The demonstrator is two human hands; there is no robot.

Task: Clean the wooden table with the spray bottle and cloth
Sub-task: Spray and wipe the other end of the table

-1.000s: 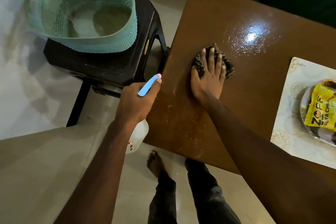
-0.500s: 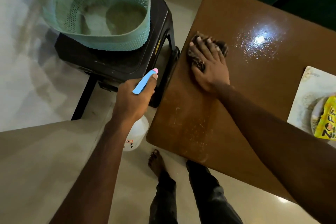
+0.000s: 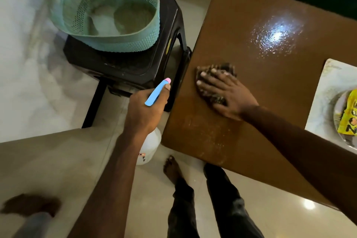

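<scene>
The brown wooden table (image 3: 251, 15) fills the right side, with a wet shiny patch toward its far end. My right hand (image 3: 226, 92) presses flat on a dark patterned cloth (image 3: 228, 67) near the table's left edge, fingers pointing left. My left hand (image 3: 144, 110) is closed around the neck of a white spray bottle (image 3: 149, 146) with a blue and pink trigger head (image 3: 157, 92), held just off the table's left edge above the floor. Whitish smears mark the near corner of the table.
A black plastic stool (image 3: 135, 60) carrying a teal perforated basket (image 3: 104, 42) stands right beside the table's left edge. A pale placemat (image 3: 324, 91) with a plate and a yellow packet (image 3: 347, 118) lies at the right. My legs and bare foot are below, on the tiled floor.
My right hand has slid the cloth from mid-table to the left edge, then back toward me along that edge. The left hand with the bottle has stayed about where it was.
</scene>
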